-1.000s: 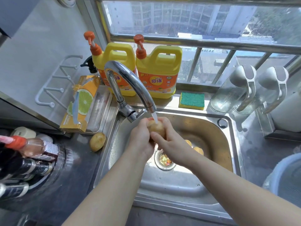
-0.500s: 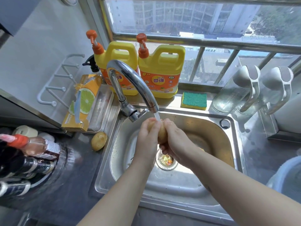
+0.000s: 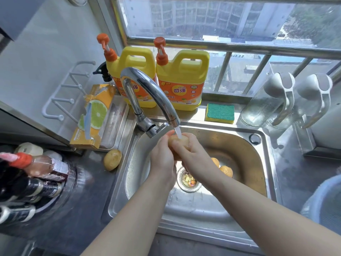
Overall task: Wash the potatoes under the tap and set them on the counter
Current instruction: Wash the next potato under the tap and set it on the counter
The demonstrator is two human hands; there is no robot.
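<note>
Water runs from the chrome tap (image 3: pixel 147 87) onto a potato (image 3: pixel 178 142) held over the steel sink (image 3: pixel 265 145). My left hand (image 3: pixel 162 157) and my right hand (image 3: pixel 195 156) both grip that potato from either side, and most of it is hidden by my fingers. Two more potatoes (image 3: pixel 226 170) lie in the sink bottom behind my right wrist. One potato (image 3: pixel 112 159) rests on the dark counter (image 3: pixel 88 191), just left of the sink's rim.
Two yellow detergent jugs (image 3: pixel 182 82) and a green sponge (image 3: pixel 220 113) stand behind the sink. A lemon-print box (image 3: pixel 94 115) lies on a tray at the left. Several bottles (image 3: pixel 31 174) crowd the left counter. Glass jugs (image 3: pixel 267 104) stand at the right, a blue basin (image 3: pixel 324 202) near the right edge.
Both hands stayed under the tap and turned the potato between them; the two potatoes in the sink show again beside my right wrist.
</note>
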